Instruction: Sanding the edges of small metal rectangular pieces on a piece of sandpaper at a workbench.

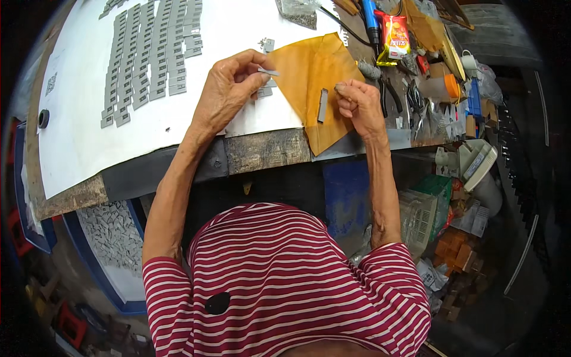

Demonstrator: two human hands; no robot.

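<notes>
We see matt, metal-looking parts [160,64] on smooth white paper [68,131], upper left; a creased brown paper sheet [330,59]; a bench edge [267,150] of rough wood; a glossy plastic packet [395,37], upper right.

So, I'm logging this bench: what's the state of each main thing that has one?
Left hand: pinching a thin grey piece
Right hand: fingertips together, grip unclear
Loose grey strip: lying on the amber sheet
Amber sheet: creased, overhanging the table
Slotted grey pieces: in rows on the white sheet
Blue-rimmed tray: part-filled with grey parts
Clear plastic bag: holding small bits
</notes>
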